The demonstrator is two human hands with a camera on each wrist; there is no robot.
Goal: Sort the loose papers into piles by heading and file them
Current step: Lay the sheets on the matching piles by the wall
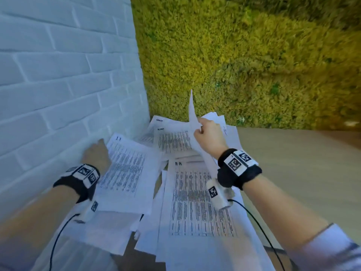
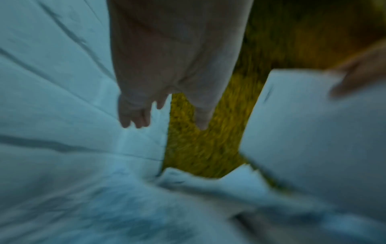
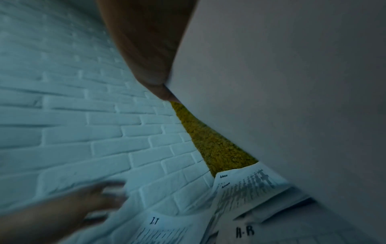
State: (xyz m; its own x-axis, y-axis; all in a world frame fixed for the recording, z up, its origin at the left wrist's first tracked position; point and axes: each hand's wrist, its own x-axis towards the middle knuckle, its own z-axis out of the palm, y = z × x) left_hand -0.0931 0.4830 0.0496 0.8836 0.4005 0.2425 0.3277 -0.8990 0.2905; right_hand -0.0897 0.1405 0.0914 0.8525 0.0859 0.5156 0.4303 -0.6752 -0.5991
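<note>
Right hand [image 1: 208,133], just right of frame centre: fingers [image 3: 150,49] pinched on one lifted sheet [image 1: 193,114], held almost on edge above the spread, printed face turned away, heading unread. Left hand [image 1: 96,155], centre left against the white brick wall [image 1: 58,75]: fingers straight, holding nothing, at the edge of the sheet headed "I.T" [image 1: 125,169]. Around them, loose papers [image 1: 175,241] overlapping on the desk [image 1: 293,173]: an "H.R" sheet [image 1: 195,202] lower centre, "Admin" sheets [image 1: 172,137] behind it, near the green moss panel [image 1: 234,55]. Likely trouble: a single-edge pinch letting the sheet flop or slip; a heading misread and the sheet dropped on the wrong pile; overlapping sheets dragged along and headings mixed. Containers: no folder, tray or file in view, so nothing filed yet.
</note>
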